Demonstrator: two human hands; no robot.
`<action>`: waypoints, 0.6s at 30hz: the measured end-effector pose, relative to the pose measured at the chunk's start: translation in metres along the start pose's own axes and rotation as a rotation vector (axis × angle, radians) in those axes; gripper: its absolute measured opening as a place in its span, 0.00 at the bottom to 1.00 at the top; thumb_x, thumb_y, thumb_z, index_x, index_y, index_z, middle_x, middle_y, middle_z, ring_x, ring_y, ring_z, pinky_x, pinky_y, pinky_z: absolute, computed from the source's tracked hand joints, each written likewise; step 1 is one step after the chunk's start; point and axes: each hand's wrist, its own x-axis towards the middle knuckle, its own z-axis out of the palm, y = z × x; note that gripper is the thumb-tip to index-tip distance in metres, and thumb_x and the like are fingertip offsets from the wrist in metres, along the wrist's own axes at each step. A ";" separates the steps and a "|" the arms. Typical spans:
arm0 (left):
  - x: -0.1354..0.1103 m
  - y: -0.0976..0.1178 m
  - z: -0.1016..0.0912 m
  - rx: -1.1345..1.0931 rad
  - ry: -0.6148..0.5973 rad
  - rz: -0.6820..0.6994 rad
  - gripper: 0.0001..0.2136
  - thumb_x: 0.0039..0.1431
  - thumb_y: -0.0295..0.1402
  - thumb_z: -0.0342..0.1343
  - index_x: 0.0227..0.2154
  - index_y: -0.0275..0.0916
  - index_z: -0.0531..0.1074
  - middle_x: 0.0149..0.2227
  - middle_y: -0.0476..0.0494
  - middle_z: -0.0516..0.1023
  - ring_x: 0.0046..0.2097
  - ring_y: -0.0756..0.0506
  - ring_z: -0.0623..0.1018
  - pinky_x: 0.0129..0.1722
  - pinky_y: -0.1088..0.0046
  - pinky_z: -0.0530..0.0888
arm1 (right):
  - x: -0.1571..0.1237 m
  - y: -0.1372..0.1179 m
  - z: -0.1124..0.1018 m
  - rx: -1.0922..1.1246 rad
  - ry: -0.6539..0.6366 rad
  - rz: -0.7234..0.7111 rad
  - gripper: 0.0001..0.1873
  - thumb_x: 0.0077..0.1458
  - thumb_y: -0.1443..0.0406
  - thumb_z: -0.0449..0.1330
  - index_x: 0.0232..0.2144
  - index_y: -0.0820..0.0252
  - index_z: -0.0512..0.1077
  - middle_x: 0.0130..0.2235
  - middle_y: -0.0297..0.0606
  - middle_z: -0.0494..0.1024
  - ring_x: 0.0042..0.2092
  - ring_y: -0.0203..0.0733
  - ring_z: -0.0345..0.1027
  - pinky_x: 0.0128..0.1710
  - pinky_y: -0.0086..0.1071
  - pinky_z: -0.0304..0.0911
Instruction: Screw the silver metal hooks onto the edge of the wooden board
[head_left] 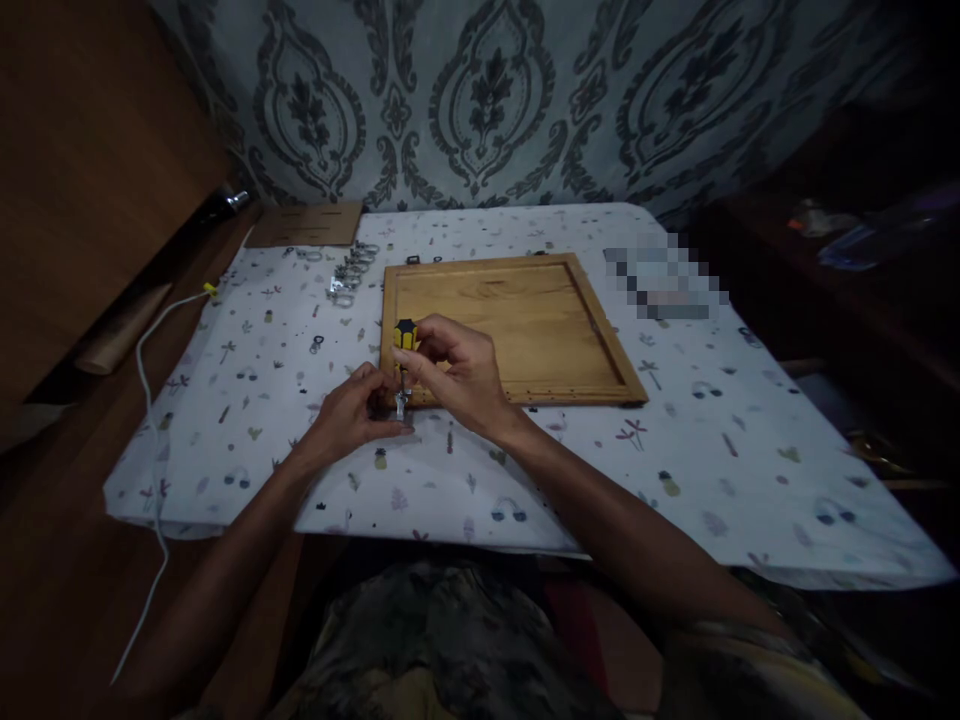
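Note:
A framed wooden panel [517, 320], like a cabinet door, lies flat on the table. At its near left corner a small metal hinge [401, 405] sits against the frame. My right hand [465, 375] grips a yellow and black screwdriver [406, 336], held upright with its shaft pointing down at the hinge. From the left, my left hand [352, 410] pinches the hinge between thumb and fingers at the panel's edge. The screwdriver's tip and any screw beneath it are too small to make out.
Several metal hinges [349, 272] lie at the back left, near a flat piece of cardboard [306, 225]. A white cable [150, 390] hangs over the table's left side. Patterned cloth [600, 490] covers the table. A blurred-out item [667, 278] lies at the right.

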 end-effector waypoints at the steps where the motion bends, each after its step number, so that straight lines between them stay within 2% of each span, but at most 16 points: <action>1: 0.000 0.001 0.000 -0.002 -0.004 -0.002 0.22 0.48 0.47 0.73 0.41 0.42 0.74 0.39 0.48 0.70 0.40 0.43 0.72 0.39 0.67 0.69 | -0.001 -0.001 0.000 -0.013 0.003 -0.015 0.15 0.60 0.54 0.66 0.31 0.57 0.70 0.30 0.33 0.74 0.32 0.37 0.70 0.29 0.30 0.65; 4: 0.000 0.001 -0.001 -0.014 -0.018 0.005 0.22 0.49 0.47 0.73 0.41 0.42 0.73 0.41 0.47 0.71 0.41 0.42 0.72 0.41 0.66 0.69 | -0.003 -0.002 0.001 -0.034 0.005 -0.041 0.13 0.61 0.56 0.66 0.32 0.56 0.70 0.31 0.33 0.73 0.33 0.38 0.70 0.30 0.31 0.65; 8: 0.000 0.001 0.000 -0.005 -0.001 0.008 0.22 0.48 0.48 0.73 0.39 0.42 0.73 0.39 0.48 0.70 0.40 0.43 0.72 0.38 0.68 0.68 | -0.003 -0.003 0.002 -0.032 0.028 -0.020 0.16 0.60 0.52 0.66 0.31 0.56 0.70 0.31 0.34 0.73 0.34 0.39 0.71 0.30 0.31 0.65; 14: 0.001 0.003 -0.002 -0.019 -0.020 -0.016 0.22 0.47 0.46 0.74 0.38 0.42 0.73 0.36 0.50 0.67 0.37 0.45 0.70 0.37 0.69 0.67 | 0.000 -0.006 0.001 0.019 0.100 0.019 0.20 0.59 0.48 0.67 0.30 0.56 0.69 0.28 0.30 0.70 0.29 0.35 0.66 0.27 0.30 0.64; 18: 0.001 0.004 -0.003 -0.017 -0.032 -0.009 0.21 0.47 0.45 0.74 0.38 0.42 0.73 0.36 0.50 0.68 0.38 0.45 0.70 0.37 0.69 0.67 | 0.000 -0.005 0.001 0.019 0.079 0.018 0.19 0.60 0.49 0.66 0.31 0.56 0.69 0.30 0.31 0.71 0.29 0.35 0.66 0.27 0.30 0.63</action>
